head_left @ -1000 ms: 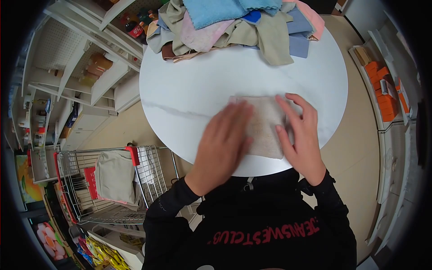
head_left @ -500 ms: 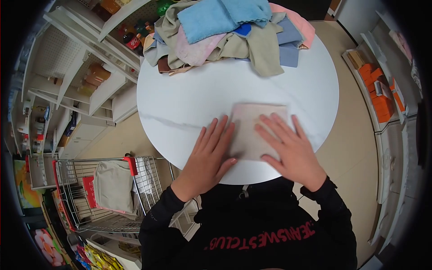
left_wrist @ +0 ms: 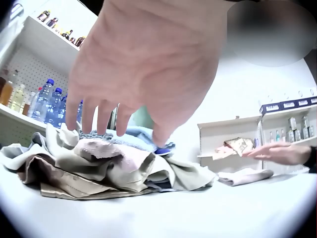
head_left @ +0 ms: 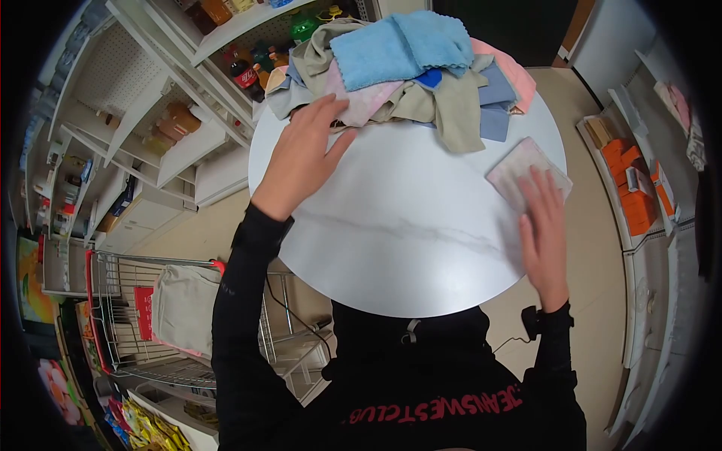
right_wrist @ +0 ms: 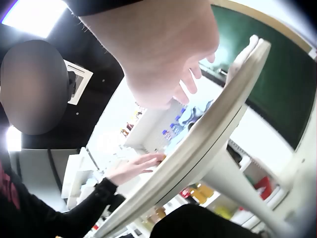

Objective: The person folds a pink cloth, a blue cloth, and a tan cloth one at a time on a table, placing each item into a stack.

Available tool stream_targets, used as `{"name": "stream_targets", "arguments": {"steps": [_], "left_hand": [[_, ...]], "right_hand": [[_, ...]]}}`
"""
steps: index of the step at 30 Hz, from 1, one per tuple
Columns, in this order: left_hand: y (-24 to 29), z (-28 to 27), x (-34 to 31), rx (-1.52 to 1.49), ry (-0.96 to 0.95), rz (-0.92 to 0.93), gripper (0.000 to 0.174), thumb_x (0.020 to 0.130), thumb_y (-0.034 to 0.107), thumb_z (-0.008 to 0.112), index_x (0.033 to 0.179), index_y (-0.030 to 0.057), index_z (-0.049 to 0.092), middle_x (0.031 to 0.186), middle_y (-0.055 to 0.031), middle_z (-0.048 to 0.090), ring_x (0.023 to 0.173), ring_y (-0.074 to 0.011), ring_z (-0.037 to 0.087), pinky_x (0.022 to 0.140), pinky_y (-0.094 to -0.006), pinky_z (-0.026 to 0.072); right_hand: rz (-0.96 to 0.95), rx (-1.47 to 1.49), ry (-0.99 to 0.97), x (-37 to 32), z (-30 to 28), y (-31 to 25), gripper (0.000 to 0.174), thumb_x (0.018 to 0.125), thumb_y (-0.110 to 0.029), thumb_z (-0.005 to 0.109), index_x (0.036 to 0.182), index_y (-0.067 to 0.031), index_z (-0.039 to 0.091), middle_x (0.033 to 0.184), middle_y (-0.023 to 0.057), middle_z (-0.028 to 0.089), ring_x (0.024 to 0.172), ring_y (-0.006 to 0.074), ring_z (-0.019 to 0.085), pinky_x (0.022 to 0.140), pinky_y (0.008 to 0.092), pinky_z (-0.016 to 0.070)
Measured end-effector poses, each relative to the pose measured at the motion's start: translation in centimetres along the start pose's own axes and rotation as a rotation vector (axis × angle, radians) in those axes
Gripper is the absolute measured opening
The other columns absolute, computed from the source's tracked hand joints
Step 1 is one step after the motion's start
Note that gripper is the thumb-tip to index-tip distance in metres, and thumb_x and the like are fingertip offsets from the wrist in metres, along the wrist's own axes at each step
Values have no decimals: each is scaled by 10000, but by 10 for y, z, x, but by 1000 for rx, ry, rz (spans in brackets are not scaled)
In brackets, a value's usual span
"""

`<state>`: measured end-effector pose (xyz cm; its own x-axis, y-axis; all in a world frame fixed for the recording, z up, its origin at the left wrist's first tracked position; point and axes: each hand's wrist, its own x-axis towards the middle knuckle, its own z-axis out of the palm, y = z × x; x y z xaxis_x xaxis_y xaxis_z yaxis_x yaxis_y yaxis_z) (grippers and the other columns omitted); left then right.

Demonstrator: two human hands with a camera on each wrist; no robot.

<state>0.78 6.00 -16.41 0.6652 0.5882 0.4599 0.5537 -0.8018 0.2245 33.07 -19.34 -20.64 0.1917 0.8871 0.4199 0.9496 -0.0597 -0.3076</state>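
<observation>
A pile of loose cloths lies at the far side of the round white table [head_left: 391,263]. It includes a light blue towel [head_left: 406,49], a pale pink cloth [head_left: 361,101] and a grey-green cloth [head_left: 459,120]. My left hand [head_left: 304,154] reaches to the pile's near left edge, fingers spread and relaxed; in the left wrist view they overlap the pink cloth and blue towel. At the table's right edge lies a flat folded pinkish-beige cloth [head_left: 515,165]. Over its near corner is my right hand [head_left: 544,233], with straight fingers; the left wrist view has this hand a little above the cloth.
A shopping cart [head_left: 113,316] with a folded grey-green cloth [head_left: 184,308] inside stands at the left. Shelves [head_left: 165,150] with bottles rise beyond the table's left edge, including a cola bottle [head_left: 244,74]. On the right, shelving [head_left: 639,248] holds orange boxes [head_left: 635,203].
The folded cloth has moved from the table's near middle to its right edge, with the right hand following. The left hand has left that spot and reached forward to the pile.
</observation>
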Motion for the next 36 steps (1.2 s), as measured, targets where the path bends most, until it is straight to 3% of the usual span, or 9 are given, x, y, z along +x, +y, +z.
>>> {"name": "stream_targets", "arguments": {"steps": [5, 9, 11, 14, 18, 24, 26, 30, 36], "left_hand": [[-6, 20, 33, 135, -73, -51, 372, 990, 248, 698, 1293, 38, 645, 1315, -171, 671, 1175, -371, 633, 949, -457, 515], [-22, 8, 53, -47, -88, -326, 294, 1010, 277, 670, 1180, 40, 707, 1047, -152, 737, 971, -334, 681, 832, -420, 531], [-52, 7, 59, -206, 350, -137, 294, 1048, 308, 623, 1095, 41, 739, 803, -72, 693, 744, -228, 645, 706, -351, 514], [-33, -31, 74, -769, 552, -308, 302, 1068, 302, 595, 1067, 26, 721, 789, 19, 627, 711, -95, 547, 652, -276, 452], [-1, -69, 58, -900, 642, -172, 293, 1081, 264, 563, 1023, 11, 697, 807, 64, 585, 726, -37, 504, 630, -227, 411], [92, -78, 13, -1005, 234, -135, 263, 1048, 199, 564, 931, -10, 673, 792, 50, 603, 701, -75, 530, 636, -256, 441], [111, -83, 5, -824, -202, -108, 263, 1030, 188, 570, 918, -21, 684, 776, 12, 629, 687, -97, 540, 631, -286, 455], [95, -84, -10, -691, -161, -150, 225, 1007, 160, 593, 944, -20, 714, 769, -27, 649, 676, -105, 555, 636, -285, 474], [85, -83, -17, -782, -1, -294, 179, 969, 117, 641, 1081, 15, 737, 821, -45, 675, 688, -107, 587, 656, -261, 489]], "right_hand": [[-153, 252, -159, -9, 9, -49, 429, 966, -100, 594, 1392, -70, 633, 1558, 133, 521, 1516, 393, 382, 1270, 555, 239], [-169, 356, -177, -13, 25, -55, 407, 941, -57, 604, 1344, -53, 663, 1501, 130, 572, 1478, 386, 432, 1250, 534, 295], [-161, 379, -184, -15, 28, -56, 404, 936, -45, 607, 1335, -50, 669, 1482, 129, 587, 1463, 385, 450, 1239, 530, 316], [-168, 403, -164, -12, 28, -55, 401, 936, -48, 606, 1332, -47, 672, 1451, 125, 610, 1448, 389, 466, 1213, 522, 352], [-129, 506, -174, -11, 23, -53, 408, 933, -55, 608, 1337, -32, 662, 1442, 142, 615, 1430, 371, 482, 1182, 498, 381], [43, 1137, -167, 21, -16, -119, 406, 949, -61, 655, 1352, -20, 647, 1351, 134, 657, 1317, 291, 569, 1109, 411, 432], [70, 1331, -96, 28, -18, -126, 388, 946, -39, 677, 1333, -20, 653, 1283, 125, 684, 1243, 266, 619, 1067, 374, 464], [88, 1166, -269, 47, -19, -110, 296, 983, -79, 679, 1265, 9, 675, 1134, 95, 719, 1043, 188, 671, 926, 307, 506], [-103, 976, -48, 61, -32, -103, 180, 1022, -136, 673, 1071, 34, 704, 892, 42, 704, 826, 102, 607, 766, 260, 482]]}}
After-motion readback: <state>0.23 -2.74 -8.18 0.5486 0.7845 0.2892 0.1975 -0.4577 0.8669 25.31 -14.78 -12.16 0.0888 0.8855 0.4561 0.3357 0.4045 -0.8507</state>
